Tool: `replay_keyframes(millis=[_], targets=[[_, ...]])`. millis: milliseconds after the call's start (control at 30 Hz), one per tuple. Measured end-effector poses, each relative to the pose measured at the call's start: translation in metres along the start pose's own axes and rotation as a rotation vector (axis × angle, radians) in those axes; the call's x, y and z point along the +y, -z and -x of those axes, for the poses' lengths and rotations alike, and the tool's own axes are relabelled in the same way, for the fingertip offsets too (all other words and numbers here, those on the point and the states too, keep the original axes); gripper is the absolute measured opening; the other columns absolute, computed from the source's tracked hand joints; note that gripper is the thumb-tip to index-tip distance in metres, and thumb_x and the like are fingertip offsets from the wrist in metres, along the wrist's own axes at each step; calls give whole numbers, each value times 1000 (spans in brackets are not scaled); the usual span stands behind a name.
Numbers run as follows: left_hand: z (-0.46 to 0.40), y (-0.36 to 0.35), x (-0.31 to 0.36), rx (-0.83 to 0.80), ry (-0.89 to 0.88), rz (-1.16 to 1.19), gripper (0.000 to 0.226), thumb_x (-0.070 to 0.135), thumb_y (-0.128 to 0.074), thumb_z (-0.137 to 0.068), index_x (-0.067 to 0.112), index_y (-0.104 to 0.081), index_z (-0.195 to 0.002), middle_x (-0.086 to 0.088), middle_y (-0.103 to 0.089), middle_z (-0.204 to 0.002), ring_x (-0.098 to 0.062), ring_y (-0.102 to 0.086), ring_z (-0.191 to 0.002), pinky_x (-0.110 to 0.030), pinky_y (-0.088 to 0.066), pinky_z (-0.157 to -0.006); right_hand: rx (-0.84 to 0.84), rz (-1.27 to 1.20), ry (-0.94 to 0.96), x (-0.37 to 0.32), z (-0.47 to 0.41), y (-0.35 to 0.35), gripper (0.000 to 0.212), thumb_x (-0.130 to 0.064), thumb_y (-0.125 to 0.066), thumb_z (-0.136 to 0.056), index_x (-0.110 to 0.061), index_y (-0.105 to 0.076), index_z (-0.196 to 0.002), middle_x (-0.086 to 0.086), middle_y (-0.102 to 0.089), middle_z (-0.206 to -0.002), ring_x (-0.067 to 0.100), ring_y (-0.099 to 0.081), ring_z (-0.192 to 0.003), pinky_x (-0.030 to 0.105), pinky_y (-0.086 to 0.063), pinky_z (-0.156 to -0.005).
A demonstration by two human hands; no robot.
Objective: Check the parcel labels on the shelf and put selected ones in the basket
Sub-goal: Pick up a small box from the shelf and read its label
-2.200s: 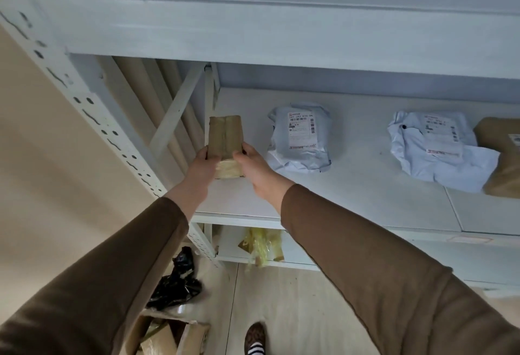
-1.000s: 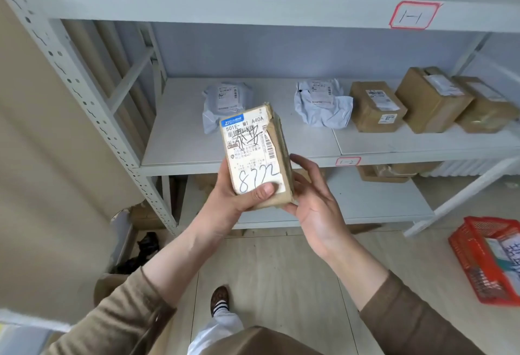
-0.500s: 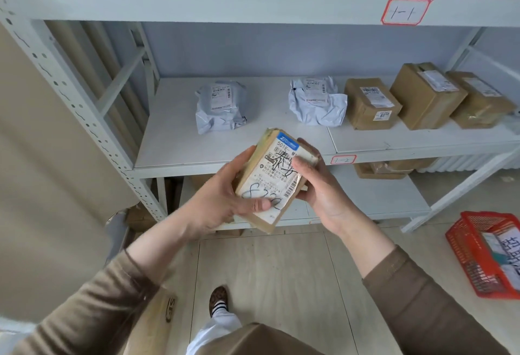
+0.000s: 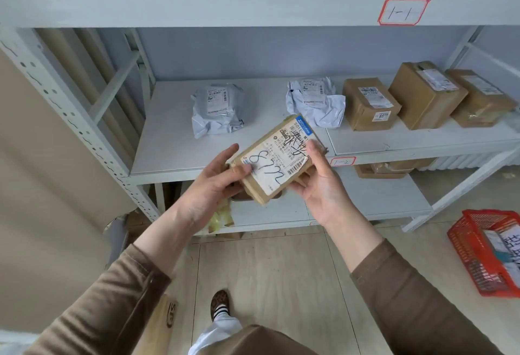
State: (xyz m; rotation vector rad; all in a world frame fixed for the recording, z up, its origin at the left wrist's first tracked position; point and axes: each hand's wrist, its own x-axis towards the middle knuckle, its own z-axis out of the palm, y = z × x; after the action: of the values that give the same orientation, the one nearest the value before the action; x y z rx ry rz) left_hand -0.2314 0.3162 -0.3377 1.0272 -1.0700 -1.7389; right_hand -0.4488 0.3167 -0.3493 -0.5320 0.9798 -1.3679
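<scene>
A small brown parcel [image 4: 277, 161] with a white label and handwritten numbers faces up, tilted, in front of the middle shelf [image 4: 168, 154]. My left hand [image 4: 213, 183] grips its lower left end and my right hand [image 4: 318, 183] its right side. On the shelf lie two grey mailer bags [image 4: 216, 109] [image 4: 315, 101] and three brown boxes [image 4: 368, 104] [image 4: 425, 94] [image 4: 478, 98]. The red basket [image 4: 478, 256] sits on the floor at the right, with a labelled item inside.
A perforated upright post [image 4: 64, 107] stands at the left. A lower shelf [image 4: 374, 199] holds more brown parcels. Teal bags lie on the top shelf [image 4: 197, 8]. A cardboard box [image 4: 166, 318] sits on the floor at my left, near my foot [image 4: 219, 302].
I took the parcel off the shelf's left end and stepped back. Over the last second I turned it from upright to lying tilted, label up, and my right hand closed on it.
</scene>
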Motion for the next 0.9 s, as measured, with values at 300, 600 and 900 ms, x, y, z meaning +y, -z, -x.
replay_keyframes(millis=[300,600,900], targets=[[-17,13,-35,143,43,256,41,14,-71,-91,5,-62,-130,-11,-72,-122,-22,-66,-112,-39,-54,-104,-23,55,-96,39,-30,-21,108,-68,-82,-67,-32,-36,-158,3,-53,-152,21,-56,-133,45,-43,-115],[-48,97,-46,464,95,412,16,18,-68,-96,8,-75,-107,-9,-76,-109,-29,-66,-117,-44,-47,-113,-191,238,-305,124,-90,-81,60,-30,-76,-90,-26,-52,-145,2,-72,-128,19,-67,-119,36,-50,-102],[-119,210,-2,767,83,296,29,24,-70,-97,14,-65,-124,-6,-71,-115,-21,-66,-116,-35,-47,-110,-190,462,-319,174,-193,-204,59,-50,-78,-80,-10,-63,-119,16,-70,-123,38,-61,-121,46,-48,-106]])
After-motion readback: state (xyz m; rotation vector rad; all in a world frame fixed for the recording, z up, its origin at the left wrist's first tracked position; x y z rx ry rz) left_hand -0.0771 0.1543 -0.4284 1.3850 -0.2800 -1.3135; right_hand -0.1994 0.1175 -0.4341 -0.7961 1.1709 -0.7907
